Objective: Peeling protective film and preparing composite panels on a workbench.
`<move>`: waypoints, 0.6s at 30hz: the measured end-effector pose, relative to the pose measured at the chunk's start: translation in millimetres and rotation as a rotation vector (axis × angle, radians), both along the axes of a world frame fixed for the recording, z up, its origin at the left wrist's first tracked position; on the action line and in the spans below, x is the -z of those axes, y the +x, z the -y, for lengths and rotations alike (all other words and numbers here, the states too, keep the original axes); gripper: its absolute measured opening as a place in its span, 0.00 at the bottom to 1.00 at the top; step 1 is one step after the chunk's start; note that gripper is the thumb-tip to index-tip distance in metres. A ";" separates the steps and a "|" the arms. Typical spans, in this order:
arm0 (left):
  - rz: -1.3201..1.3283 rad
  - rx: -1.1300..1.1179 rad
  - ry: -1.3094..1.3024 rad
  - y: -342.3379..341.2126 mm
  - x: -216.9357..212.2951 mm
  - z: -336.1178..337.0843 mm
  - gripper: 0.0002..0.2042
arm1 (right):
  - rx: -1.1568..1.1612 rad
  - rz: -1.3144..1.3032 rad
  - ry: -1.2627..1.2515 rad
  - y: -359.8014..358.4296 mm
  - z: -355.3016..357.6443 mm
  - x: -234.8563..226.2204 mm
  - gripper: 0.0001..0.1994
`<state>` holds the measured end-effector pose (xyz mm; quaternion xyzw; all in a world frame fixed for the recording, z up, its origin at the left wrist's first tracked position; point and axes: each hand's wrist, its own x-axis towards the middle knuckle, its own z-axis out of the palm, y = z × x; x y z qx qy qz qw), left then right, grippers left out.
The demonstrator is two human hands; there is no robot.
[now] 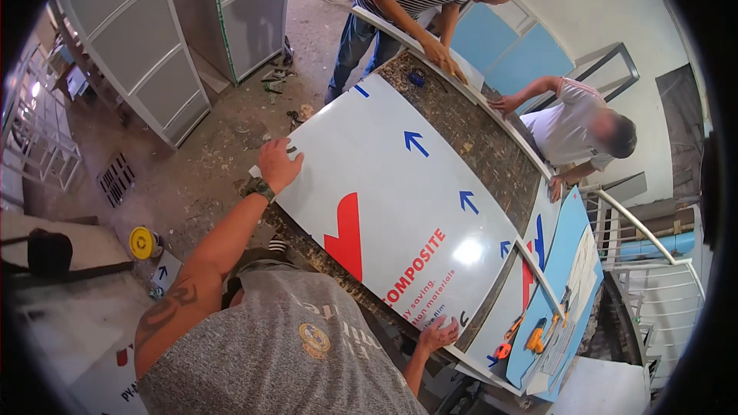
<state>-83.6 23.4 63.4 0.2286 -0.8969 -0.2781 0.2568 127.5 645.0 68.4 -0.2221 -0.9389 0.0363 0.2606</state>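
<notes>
A large white sheet panel (384, 169) with blue arrows and red printing lies across a worn workbench (492, 161) in front of me. My left hand (280, 164) grips its left edge near the corner, with the thumb and fingers apart around the edge. At the near right corner, my right hand (439, 334) is closed over the panel's edge. Fingertips beneath the sheet are hidden. Along the bench's far side runs a long white frame bar (461, 88), which two co-workers touch with their hands. A thinner white bar (538, 275) lies beyond the panel's right end.
Blue sheets (580, 238) at the right bear an orange-handled tool (536, 338) and a red-orange tool (503, 350). Grey panelled doors (146, 46) stand at the left. A yellow-lidded bucket (143, 243) sits on the floor. White railings (653, 300) stand at far right.
</notes>
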 end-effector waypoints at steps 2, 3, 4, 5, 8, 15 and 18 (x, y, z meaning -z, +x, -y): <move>0.090 0.000 -0.030 -19.2 -2.1 10.6 0.22 | -0.047 0.009 -0.025 -3.9 37.2 2.9 0.19; 0.132 0.001 -0.043 -27.9 -2.5 12.5 0.22 | -0.070 0.011 -0.035 -3.7 52.3 2.9 0.19; 0.173 0.003 -0.056 -36.8 -3.4 14.2 0.22 | -0.092 0.012 -0.045 -1.0 66.7 2.3 0.20; 0.177 0.015 -0.050 -47.4 -0.5 16.5 0.22 | -0.080 0.017 -0.038 1.5 78.8 2.1 0.20; 0.073 0.079 -0.038 -91.3 5.9 17.9 0.22 | -0.179 0.030 -0.009 2.5 114.7 3.4 0.20; 0.001 0.224 0.148 -250.8 -15.6 -3.6 0.20 | -0.475 0.067 -0.223 -86.1 243.7 -4.5 0.23; 0.104 0.212 0.176 -325.4 -21.4 5.7 0.17 | -0.564 0.112 -0.231 -144.9 303.0 0.4 0.25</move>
